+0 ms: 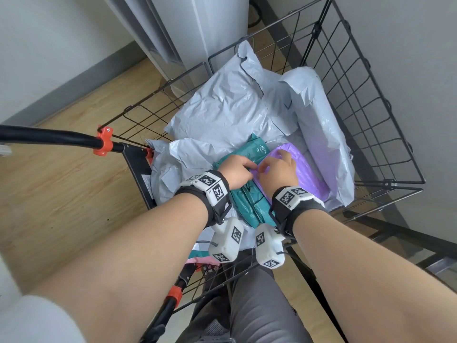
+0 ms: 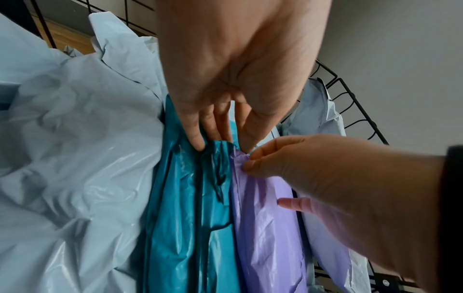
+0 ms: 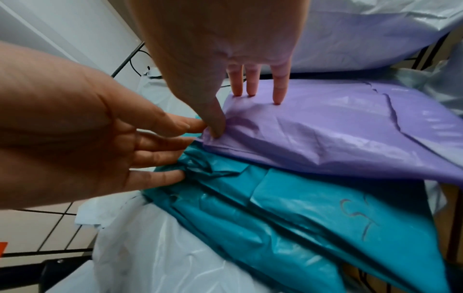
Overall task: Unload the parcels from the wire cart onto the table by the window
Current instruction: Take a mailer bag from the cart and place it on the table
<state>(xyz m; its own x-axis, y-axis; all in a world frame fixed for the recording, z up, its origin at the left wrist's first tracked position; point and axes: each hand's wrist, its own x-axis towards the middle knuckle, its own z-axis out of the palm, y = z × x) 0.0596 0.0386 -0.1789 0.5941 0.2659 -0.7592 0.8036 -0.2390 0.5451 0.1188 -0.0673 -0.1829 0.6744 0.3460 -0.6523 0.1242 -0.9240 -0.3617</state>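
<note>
The black wire cart (image 1: 366,100) holds a teal parcel (image 1: 247,201) and a purple parcel (image 1: 311,174) side by side, on top of several pale grey mailer bags (image 1: 227,107). My left hand (image 1: 237,169) pinches the crumpled far end of the teal parcel (image 2: 190,218) between thumb and fingertips. My right hand (image 1: 277,167) pinches the near corner of the purple parcel (image 3: 338,134); its thumb (image 3: 215,128) digs into the corner and three fingertips (image 3: 276,101) rest on top. The two hands touch at the thumbs. Both parcels lie in the cart.
A long grey mailer (image 1: 321,125) leans on the cart's right wall. The cart's black handle with orange clamps (image 1: 103,142) runs off to my left. A white appliance (image 1: 188,28) stands behind the cart on the wood floor. A pink bag (image 1: 197,259) shows under the basket.
</note>
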